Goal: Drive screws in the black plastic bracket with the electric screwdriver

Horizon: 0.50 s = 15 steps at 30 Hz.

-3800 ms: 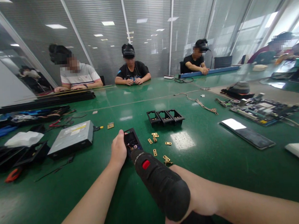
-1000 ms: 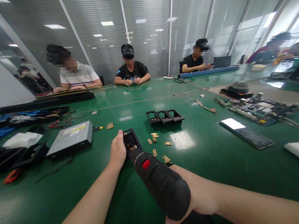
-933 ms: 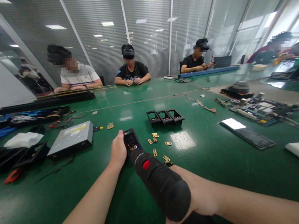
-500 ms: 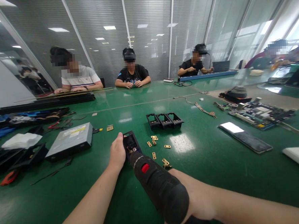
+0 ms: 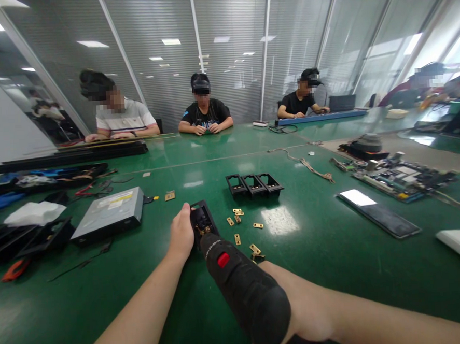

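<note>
At the near side of the green table, a bulky black drill with a red switch on top points away from the person using it. Their right hand is wrapped around its handle, though from where I stand most of the fingers are hidden behind the body. The drill's nose leans over the near end of a small black frame, and I can't make out the bit itself. The left hand grasps that frame by its left side, thumb up near the far corner; I can't tell whether the frame touches the tabletop. Small brass bits show inside it.

Just to the right of the frame lie several loose brass plates, each a little strip with holes. Over to the left sits a silver disc drive, and well to the right a dark phone lies flat, catching the light. A little beyond the plates, three more black frames stand side by side in a row, touching. Farther right there is a bare circuit board.

Across the table sit three people: one in a pale shirt, one in a printed black T-shirt, and one behind a long blue bar.
</note>
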Each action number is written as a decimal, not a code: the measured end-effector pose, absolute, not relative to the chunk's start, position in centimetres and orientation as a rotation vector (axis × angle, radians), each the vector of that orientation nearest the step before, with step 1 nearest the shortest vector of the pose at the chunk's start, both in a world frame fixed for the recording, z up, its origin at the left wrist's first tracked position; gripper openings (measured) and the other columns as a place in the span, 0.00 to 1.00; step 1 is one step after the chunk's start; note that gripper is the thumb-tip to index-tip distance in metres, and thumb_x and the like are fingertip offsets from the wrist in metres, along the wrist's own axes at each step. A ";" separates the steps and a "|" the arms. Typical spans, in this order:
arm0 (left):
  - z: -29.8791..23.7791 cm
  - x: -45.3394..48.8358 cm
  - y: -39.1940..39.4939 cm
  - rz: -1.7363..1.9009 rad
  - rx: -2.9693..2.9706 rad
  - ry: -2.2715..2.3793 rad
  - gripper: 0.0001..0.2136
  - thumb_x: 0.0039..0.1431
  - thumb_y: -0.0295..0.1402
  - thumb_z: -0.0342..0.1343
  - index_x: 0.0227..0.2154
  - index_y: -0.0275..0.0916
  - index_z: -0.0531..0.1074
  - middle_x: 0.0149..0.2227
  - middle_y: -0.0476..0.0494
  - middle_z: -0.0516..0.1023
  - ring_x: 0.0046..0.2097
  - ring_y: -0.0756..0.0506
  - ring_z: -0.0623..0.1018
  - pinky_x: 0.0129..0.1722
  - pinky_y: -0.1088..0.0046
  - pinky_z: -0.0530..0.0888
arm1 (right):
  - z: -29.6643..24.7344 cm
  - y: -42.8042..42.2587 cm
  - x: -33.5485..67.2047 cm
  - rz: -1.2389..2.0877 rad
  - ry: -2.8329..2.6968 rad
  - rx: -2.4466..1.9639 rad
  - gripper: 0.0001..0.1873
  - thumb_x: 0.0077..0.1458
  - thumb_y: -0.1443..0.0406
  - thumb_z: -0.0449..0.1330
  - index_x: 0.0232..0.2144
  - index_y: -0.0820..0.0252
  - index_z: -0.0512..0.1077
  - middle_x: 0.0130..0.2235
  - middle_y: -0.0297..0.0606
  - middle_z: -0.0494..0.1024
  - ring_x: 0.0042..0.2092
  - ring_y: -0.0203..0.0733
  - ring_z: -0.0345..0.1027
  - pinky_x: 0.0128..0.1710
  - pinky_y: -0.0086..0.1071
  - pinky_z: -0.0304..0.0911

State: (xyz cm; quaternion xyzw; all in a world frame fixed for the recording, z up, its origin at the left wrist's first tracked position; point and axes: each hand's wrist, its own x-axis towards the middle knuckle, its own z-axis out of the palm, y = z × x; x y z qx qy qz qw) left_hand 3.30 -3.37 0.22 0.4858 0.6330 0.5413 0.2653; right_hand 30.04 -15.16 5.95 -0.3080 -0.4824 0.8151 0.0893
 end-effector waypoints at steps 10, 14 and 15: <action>0.1 3.3 -3.4 1.461 1.307 1.710 0.42 0.59 0.78 0.44 0.35 0.40 0.81 0.34 0.38 0.85 0.41 0.33 0.83 0.45 0.58 0.76 | 5.1 -15.1 30.4 2.462 -1.404 -0.825 0.35 0.16 0.59 0.90 0.25 0.64 0.77 0.27 0.32 0.83 0.21 0.31 0.72 0.23 0.22 0.72; 0.0 3.2 -3.4 1.460 1.305 1.697 0.42 0.59 0.78 0.45 0.35 0.40 0.81 0.35 0.38 0.85 0.42 0.33 0.83 0.46 0.57 0.76 | 5.3 -15.1 30.3 2.460 -1.427 -0.796 0.33 0.18 0.58 0.90 0.22 0.64 0.75 0.25 0.31 0.81 0.22 0.31 0.72 0.24 0.22 0.73; 0.0 3.2 -3.4 1.458 1.304 1.696 0.41 0.60 0.78 0.45 0.35 0.40 0.81 0.35 0.38 0.85 0.41 0.33 0.83 0.47 0.57 0.76 | 5.4 -15.0 30.3 2.457 -1.426 -0.795 0.33 0.18 0.58 0.90 0.22 0.64 0.75 0.25 0.31 0.81 0.23 0.31 0.73 0.24 0.23 0.73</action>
